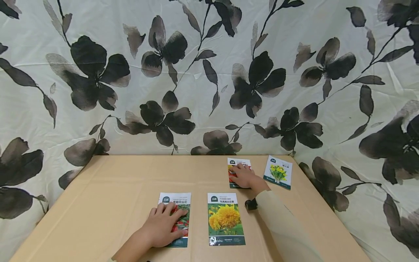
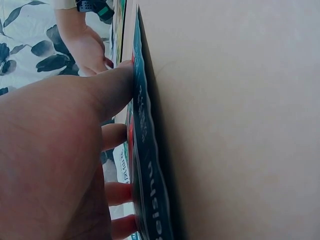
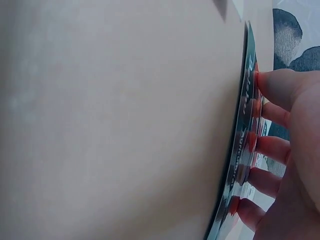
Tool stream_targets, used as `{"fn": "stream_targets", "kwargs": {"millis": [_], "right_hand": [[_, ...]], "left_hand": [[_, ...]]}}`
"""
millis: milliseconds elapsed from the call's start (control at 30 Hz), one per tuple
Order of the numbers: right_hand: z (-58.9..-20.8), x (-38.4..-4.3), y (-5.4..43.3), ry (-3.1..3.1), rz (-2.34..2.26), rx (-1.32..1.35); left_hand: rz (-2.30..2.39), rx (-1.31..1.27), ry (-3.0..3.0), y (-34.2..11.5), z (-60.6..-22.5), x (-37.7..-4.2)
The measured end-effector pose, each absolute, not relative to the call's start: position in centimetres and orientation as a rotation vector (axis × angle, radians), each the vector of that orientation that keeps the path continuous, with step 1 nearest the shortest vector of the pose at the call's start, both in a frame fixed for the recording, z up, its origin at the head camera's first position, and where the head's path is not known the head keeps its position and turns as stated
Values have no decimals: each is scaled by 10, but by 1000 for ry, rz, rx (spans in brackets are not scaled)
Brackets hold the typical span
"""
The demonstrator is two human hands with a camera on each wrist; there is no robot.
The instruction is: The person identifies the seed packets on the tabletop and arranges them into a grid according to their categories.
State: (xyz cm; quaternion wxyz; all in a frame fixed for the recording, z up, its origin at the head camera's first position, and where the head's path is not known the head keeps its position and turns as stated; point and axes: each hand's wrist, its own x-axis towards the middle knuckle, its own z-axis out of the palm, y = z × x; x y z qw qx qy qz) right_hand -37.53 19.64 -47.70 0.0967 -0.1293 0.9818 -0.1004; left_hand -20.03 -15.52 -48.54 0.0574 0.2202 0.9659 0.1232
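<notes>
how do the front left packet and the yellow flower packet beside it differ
The front left packet is partly covered by the left grip, while the yellow flower packet is uncovered. The front left packet's visible picture shows red among green; the yellow flower packet's shows big yellow blooms. Both lie on the table and have a white top band and a dark bottom band.

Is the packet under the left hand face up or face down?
Face up: the packet shows its printed title and coloured picture around the left hand.
</notes>
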Motion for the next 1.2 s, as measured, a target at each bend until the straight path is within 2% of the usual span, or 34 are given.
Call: {"fn": "stream_targets", "kwargs": {"millis": [1200], "right_hand": [[-483, -375, 179, 2919, -298, -369]], "left_hand": [[403, 693, 2958, -156, -491, -199]]}}
